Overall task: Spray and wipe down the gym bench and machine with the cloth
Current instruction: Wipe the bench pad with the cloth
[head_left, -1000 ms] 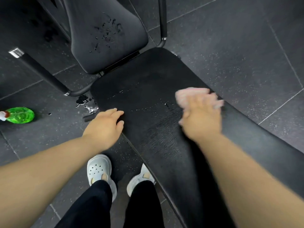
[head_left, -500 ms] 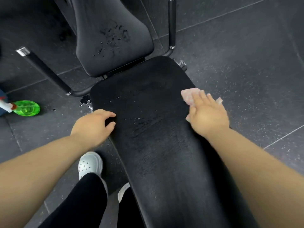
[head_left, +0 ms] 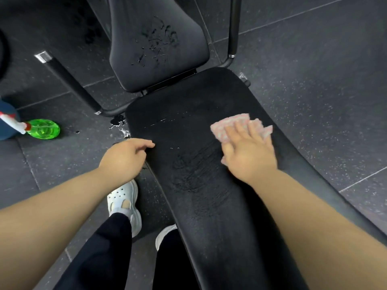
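Observation:
A long black bench pad (head_left: 188, 105) runs from the bottom right up to the middle. My right hand (head_left: 249, 151) presses a pink cloth (head_left: 228, 124) flat on the pad's right side, fingers spread over it. Wet streaks and a line of droplets show on the pad left of the cloth. My left hand (head_left: 125, 158) rests on the pad's left edge, fingers loosely curled over it. Beyond the pad's far end stands a second black pad (head_left: 159, 49) with spray droplets on it. A green spray bottle (head_left: 41, 129) lies on the floor at the left.
Black metal frame tubes (head_left: 69, 80) run from the upper left down to the bench, and another tube (head_left: 233, 28) rises at the upper right. A small puddle (head_left: 118, 122) lies on the dark rubber floor by the bench. My feet in white shoes (head_left: 123, 201) stand left of the pad.
My right hand has slid the cloth leftward from the pad's right edge toward its middle. The left hand stays on the left edge. The camera view shifted slightly.

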`<state>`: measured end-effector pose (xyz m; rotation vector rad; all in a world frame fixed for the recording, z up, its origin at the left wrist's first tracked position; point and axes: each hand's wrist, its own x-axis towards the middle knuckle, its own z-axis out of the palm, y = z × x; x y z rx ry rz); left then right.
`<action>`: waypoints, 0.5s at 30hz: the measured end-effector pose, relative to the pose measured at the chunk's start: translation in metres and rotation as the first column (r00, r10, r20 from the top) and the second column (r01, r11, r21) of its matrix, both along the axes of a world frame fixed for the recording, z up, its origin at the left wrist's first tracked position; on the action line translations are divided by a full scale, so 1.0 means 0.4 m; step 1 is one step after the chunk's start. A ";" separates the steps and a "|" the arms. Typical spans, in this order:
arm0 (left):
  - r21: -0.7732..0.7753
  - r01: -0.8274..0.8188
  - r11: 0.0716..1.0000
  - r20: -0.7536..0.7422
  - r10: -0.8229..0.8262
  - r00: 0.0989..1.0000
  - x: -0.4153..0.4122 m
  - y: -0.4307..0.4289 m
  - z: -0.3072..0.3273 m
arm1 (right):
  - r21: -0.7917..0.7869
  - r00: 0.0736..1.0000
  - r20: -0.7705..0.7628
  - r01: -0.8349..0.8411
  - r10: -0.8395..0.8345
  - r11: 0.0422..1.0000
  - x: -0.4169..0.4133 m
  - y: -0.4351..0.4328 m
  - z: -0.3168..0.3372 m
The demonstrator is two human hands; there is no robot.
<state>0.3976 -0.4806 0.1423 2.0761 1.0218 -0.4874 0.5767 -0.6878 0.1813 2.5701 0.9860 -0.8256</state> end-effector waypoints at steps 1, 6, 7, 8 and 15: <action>-0.033 -0.090 0.995 0.027 0.091 0.995 0.013 -0.004 0.011 | 0.057 0.992 -0.076 -0.094 0.098 0.994 -0.054 0.030 -0.006; -0.196 0.043 0.980 0.279 0.014 0.960 0.126 -0.125 0.084 | 0.432 0.937 -0.304 0.295 -0.170 0.852 -0.086 -0.004 0.035; -0.161 0.219 0.962 0.279 -0.168 0.945 0.143 -0.168 0.082 | 0.463 0.897 -0.269 0.441 -0.352 0.769 -0.048 -0.032 0.052; -0.111 0.374 0.921 0.245 -0.340 0.908 0.153 -0.211 0.073 | 0.473 0.862 -0.208 0.503 -0.462 0.724 -0.009 -0.059 0.067; 0.115 0.642 0.758 0.442 -0.618 0.650 -0.057 -0.357 0.118 | 0.292 0.883 0.041 0.437 -0.467 0.851 0.069 -0.117 0.029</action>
